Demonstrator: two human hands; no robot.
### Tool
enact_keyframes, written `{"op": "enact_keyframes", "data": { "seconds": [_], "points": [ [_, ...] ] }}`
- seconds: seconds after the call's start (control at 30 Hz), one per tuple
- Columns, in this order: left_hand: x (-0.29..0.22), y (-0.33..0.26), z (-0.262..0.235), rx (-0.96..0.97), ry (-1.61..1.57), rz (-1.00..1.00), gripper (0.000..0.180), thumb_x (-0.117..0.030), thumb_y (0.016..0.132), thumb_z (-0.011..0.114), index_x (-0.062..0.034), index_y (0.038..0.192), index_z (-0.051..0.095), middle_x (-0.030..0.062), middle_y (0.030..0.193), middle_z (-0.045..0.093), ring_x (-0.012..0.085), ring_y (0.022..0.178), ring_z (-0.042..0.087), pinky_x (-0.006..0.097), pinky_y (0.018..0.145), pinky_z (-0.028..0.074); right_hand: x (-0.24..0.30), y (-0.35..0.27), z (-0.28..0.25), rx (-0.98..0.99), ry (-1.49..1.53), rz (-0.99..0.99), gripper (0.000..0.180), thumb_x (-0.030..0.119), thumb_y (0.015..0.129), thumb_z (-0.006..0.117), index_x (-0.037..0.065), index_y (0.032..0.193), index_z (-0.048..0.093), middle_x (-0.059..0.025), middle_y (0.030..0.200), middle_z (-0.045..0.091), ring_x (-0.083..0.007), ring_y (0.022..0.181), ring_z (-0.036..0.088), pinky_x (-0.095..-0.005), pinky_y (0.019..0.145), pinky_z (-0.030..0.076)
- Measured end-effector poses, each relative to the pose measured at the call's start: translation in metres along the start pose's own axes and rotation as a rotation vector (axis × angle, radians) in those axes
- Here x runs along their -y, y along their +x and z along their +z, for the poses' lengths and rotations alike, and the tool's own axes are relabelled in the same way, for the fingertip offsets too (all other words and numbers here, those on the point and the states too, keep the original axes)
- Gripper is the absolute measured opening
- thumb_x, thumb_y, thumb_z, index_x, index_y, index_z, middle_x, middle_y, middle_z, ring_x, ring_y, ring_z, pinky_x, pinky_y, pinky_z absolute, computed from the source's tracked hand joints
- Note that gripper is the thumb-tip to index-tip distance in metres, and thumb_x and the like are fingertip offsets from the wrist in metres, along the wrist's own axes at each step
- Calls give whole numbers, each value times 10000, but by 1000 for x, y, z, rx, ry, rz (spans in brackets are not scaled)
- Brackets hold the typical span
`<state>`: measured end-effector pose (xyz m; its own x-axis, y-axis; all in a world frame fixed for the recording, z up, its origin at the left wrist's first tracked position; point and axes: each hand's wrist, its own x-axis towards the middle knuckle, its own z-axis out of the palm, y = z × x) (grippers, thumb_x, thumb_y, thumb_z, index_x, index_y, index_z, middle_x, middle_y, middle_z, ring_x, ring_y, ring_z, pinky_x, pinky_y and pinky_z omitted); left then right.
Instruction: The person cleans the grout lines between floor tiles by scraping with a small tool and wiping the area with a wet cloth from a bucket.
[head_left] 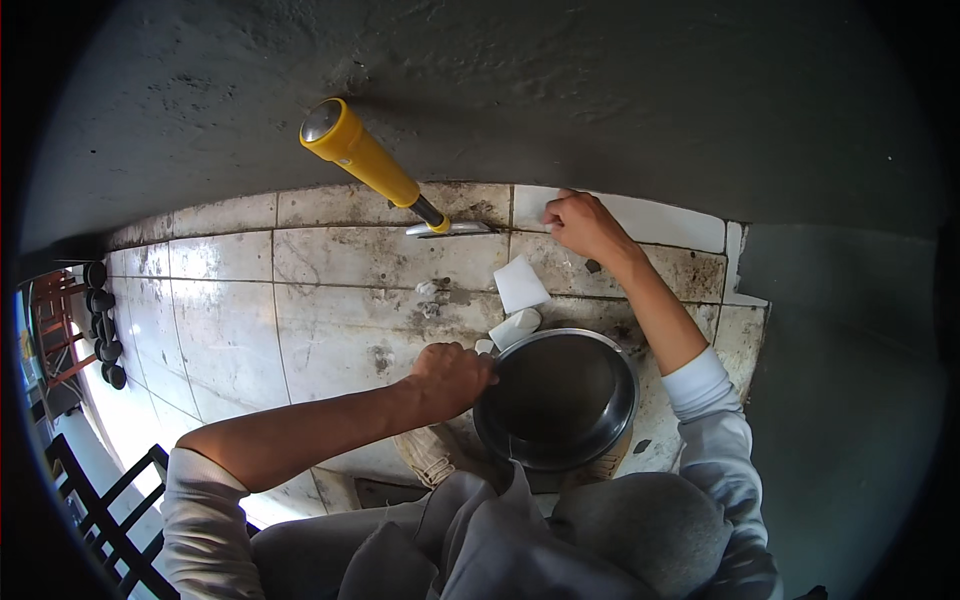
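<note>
My left hand [453, 382] is closed in a fist at the left rim of a dark round bowl [560, 395]; what its fingers hold, if anything, is hidden. Reaching farther out, my right hand [590, 230] has its fingers curled together by the left end of a clean white tile strip [660, 218] along the foot of the wall. Whatever lies between those fingertips cannot be made out. Left of it, a yellow-handled putty knife [375, 165] stands with its flat metal blade near the tile joint. A white square piece [521, 285] and a white block [515, 328] lie beyond the bowl.
A dark grey wall [600, 100] runs across the far side, above stained white tiles [350, 320]. More grey surface [850, 330] borders the right. Black round weights [106, 330] and a black metal frame [100, 500] are at the left. My shoe [432, 458] is beside the bowl.
</note>
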<state>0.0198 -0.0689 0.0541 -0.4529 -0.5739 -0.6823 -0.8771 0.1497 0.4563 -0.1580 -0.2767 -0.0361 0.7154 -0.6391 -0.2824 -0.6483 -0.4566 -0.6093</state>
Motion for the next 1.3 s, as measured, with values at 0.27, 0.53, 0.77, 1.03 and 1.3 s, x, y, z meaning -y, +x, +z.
{"op": "enact_keyframes", "data": {
  "seconds": [0.27,0.53,0.77,1.03,1.3],
  "points": [
    [5,0,7,-135,-13,93,338,-343,954,494,-39,916,636,165,779,685,328,773,687,438,690,545,15,11,18,-106,96,-44,128,33,759,610,22,859,689,-136,920,624,-296,866,643,-393,783,507],
    [2,0,0,-25,12,47,314,-322,965,479,-53,975,640,143,871,685,294,842,673,411,755,528,1,6,9,-21,67,11,102,27,767,602,12,833,678,-171,947,621,-349,929,617,-420,837,488],
    [1,1,0,-38,-3,41,324,-324,969,474,-44,990,634,145,865,687,306,838,678,413,752,532,12,15,15,-22,23,-70,154,42,775,606,34,894,704,-145,942,628,-319,892,629,-405,813,493],
    [5,1,7,-98,-36,84,346,-347,960,478,-34,948,625,175,790,682,342,779,685,447,679,544,25,18,16,-76,76,-69,101,8,760,586,9,804,677,-192,946,637,-350,906,624,-428,830,492],
    [5,0,4,-111,-26,101,339,-344,962,473,-40,958,622,174,802,684,342,791,684,452,692,542,13,12,13,-6,-62,3,127,42,774,612,33,871,693,-133,930,621,-318,895,625,-403,827,495]
  ]
}}
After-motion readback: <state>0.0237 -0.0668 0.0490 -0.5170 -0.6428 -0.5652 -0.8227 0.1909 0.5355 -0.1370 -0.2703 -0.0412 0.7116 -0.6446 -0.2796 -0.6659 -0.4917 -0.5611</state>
